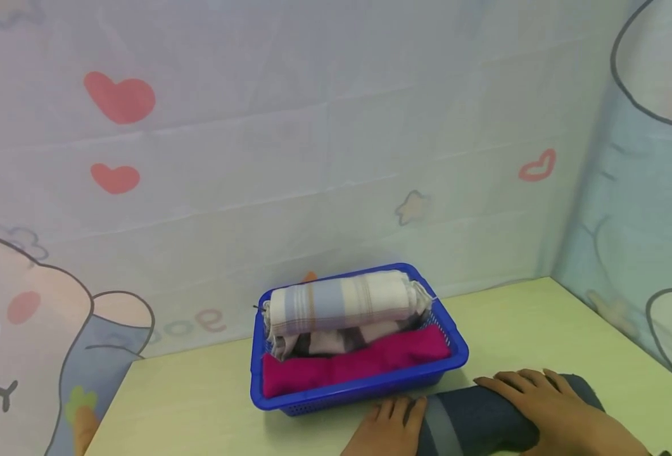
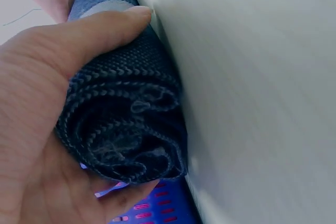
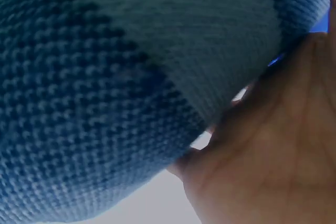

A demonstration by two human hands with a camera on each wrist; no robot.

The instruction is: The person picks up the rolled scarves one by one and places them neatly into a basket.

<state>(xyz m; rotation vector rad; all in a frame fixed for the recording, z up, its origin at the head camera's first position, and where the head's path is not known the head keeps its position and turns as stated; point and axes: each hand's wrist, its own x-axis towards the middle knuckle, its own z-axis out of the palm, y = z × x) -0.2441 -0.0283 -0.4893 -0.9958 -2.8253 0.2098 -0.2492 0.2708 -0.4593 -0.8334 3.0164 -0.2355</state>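
Observation:
A rolled dark blue knitted scarf (image 1: 478, 415) with a grey stripe lies on the table in front of the basket. My left hand (image 1: 386, 432) grips its left end. In the left wrist view, the left thumb presses over the roll (image 2: 126, 72) and the fingers curl beneath, with the spiral end facing the camera. Toward the other end, my right hand (image 1: 558, 411) holds the roll, fingers laid over its far side. The right wrist view shows the knit surface (image 3: 94, 124) close up beside that hand (image 3: 262, 150).
Behind the scarf stands a blue plastic basket (image 1: 364, 384). It contains a magenta roll (image 1: 358, 366), a white plaid roll with fringe (image 1: 353, 301) and a pale cloth with dark patches (image 1: 341, 342). The pale yellow table (image 1: 193, 392) meets a printed curtain (image 1: 290, 158) at the back and right.

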